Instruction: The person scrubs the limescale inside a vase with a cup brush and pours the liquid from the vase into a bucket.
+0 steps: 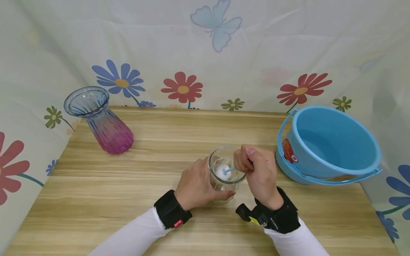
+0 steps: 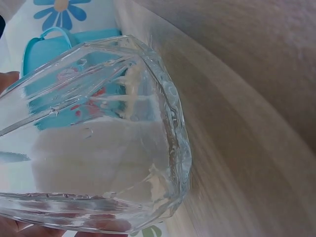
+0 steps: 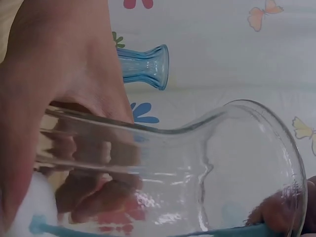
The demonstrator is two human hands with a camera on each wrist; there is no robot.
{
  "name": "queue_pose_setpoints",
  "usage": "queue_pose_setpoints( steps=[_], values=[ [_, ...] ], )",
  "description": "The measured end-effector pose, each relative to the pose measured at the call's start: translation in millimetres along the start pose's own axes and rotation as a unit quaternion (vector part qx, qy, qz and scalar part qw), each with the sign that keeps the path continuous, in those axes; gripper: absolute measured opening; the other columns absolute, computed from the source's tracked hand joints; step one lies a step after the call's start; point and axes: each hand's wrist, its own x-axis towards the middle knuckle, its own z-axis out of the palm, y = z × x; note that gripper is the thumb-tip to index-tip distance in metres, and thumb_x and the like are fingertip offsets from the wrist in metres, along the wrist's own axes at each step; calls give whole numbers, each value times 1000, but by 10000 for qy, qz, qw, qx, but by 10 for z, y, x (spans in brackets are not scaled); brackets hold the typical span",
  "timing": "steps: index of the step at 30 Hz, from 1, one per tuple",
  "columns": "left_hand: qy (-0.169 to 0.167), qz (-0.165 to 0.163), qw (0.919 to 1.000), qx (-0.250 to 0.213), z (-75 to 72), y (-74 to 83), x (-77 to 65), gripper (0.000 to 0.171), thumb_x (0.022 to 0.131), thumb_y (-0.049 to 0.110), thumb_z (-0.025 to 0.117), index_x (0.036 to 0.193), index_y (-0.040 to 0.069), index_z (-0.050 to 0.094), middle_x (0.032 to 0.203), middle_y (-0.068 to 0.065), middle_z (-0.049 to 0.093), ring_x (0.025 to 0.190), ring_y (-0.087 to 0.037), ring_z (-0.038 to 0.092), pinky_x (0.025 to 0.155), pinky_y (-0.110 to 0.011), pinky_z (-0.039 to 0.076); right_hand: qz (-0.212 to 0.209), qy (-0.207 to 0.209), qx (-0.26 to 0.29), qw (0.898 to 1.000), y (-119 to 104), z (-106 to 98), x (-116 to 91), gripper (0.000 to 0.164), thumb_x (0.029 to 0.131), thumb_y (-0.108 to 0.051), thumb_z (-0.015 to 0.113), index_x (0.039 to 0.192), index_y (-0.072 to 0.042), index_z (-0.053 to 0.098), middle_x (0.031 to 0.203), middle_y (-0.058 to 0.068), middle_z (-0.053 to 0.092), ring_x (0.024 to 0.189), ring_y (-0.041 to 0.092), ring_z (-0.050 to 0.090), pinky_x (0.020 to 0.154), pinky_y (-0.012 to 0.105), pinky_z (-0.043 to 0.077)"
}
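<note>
In the head view, my left hand point(image 1: 198, 185) holds a clear glass jar point(image 1: 225, 189) round its side, near the middle of the table. My right hand point(image 1: 260, 170) is curled at the jar's rim and grips the light blue handle point(image 1: 229, 170) of a sponge brush. Its white sponge head point(image 1: 222, 172) is down inside the jar. The left wrist view shows the jar's thick faceted base point(image 2: 168, 128) close to the table. In the right wrist view, the jar point(image 3: 173, 158) flares at its mouth, and the white sponge point(image 3: 37, 205) shows through the glass.
A ribbed glass vase point(image 1: 110, 129), blue above and pink below, stands at the back left of the wooden table point(image 1: 134, 199). To the right is a light blue bucket point(image 1: 309, 167) with its handle lowered. A flower-printed sheet point(image 1: 144, 39) hangs behind.
</note>
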Motion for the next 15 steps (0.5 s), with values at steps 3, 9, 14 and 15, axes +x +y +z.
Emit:
queue_pose_setpoints(
  steps=[3,9,14,15],
  values=[
    [-12,-28,10000,-29,-2,-1,2,102,58,79,70,136,19,42,95,10,57,79,-3,51,57,-26,49,89,-130,-215,9996,-4,-1,14,39,94,6,18,57,-5,23,52,2,19,45,12,21,40,30,16],
    [37,33,10000,-22,5,-4,2,101,58,77,71,136,20,43,96,9,58,81,-3,51,58,-27,51,242,-350,-599,9973,-6,-8,20,41,97,5,20,58,-5,26,52,3,23,45,12,24,39,29,18],
    [95,101,9999,32,7,-10,4,102,59,79,69,137,19,43,97,7,59,81,-5,52,58,-30,52,406,-539,-1063,9920,-29,-8,27,41,99,3,23,59,-5,29,53,2,25,46,12,26,40,30,21],
    [92,123,9999,36,7,-10,7,102,59,78,69,137,19,42,98,7,59,82,-5,52,58,-30,52,437,-577,-1133,9909,-33,-8,33,41,100,3,23,59,-5,29,54,3,25,46,12,26,40,30,21]
  ],
)
